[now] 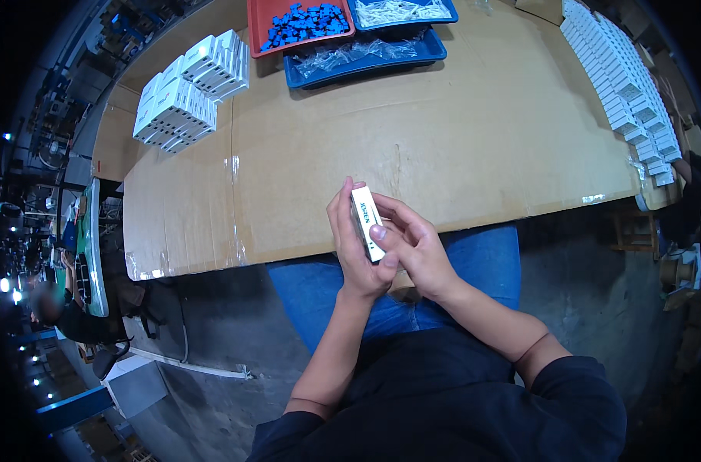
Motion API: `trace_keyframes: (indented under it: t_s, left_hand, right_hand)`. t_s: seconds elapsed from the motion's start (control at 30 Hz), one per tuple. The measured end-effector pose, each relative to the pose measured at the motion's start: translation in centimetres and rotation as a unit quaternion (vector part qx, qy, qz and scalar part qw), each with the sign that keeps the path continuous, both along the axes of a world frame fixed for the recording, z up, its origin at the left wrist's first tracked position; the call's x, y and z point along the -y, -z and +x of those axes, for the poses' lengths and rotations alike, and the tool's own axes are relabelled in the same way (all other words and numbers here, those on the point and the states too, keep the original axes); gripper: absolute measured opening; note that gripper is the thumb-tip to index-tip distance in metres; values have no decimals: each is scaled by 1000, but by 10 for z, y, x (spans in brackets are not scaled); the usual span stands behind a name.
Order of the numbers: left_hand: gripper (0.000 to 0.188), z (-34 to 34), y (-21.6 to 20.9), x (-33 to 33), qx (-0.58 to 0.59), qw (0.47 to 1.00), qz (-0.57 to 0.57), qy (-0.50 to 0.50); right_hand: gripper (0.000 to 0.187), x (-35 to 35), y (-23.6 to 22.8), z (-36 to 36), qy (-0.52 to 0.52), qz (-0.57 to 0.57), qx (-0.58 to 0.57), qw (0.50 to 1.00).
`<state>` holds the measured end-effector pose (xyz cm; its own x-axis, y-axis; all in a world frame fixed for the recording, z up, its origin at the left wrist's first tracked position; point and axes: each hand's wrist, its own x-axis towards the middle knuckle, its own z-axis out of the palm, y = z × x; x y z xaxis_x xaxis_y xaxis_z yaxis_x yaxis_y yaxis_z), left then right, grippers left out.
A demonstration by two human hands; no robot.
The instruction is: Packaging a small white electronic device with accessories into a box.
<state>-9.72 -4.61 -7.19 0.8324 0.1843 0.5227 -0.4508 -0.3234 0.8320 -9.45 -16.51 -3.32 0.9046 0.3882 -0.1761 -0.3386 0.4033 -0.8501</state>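
Observation:
A small white rectangular block (367, 217) with dark print on its face is held upright between my two hands, just past the near edge of the cardboard-covered table. My left hand (353, 250) wraps its left side, palm and fingers along it. From the right, my right hand (417, 248) closes on it, the thumb pressing its front face near the lower end. The right fingers curl behind, partly hidden. Whether it is a box or a plastic device I cannot tell.
Stacked white blocks (173, 108) stand at the far left, and long rows of white blocks (624, 85) at the right. Across the back are a red tray (256, 35) of blue pieces, a blue tray (445, 15) of white pieces and another blue tray (366, 75) holding clear plastic.

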Motion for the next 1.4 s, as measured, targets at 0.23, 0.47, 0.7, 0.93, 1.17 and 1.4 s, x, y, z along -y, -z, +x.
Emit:
trace_keyframes:
  t_s: [0.23,0.47,0.7,0.93,1.17,1.4]
  left_hand:
    - [93,1,16,0,38,998,-38,-45]
    - [88,-6,13,-1,41,993,-105,-38]
    - [90,-7,16,0,35,986,-161,-27]
    - [105,2,16,4,15,991,-132,-28]
    - [107,-3,12,1,-147,937,-301,97]
    - [81,-10,-35,12,-374,790,-467,135]
  right_hand:
    - [60,-15,8,-15,28,1,48,998]
    - [56,-19,13,-23,31,-62,125,990]
    - [51,-20,23,-22,48,-103,184,976]
    - [55,-10,24,-2,31,-71,125,989]
    - [72,37,9,16,-33,-348,320,880]
    - [84,47,7,35,-40,-362,542,757]
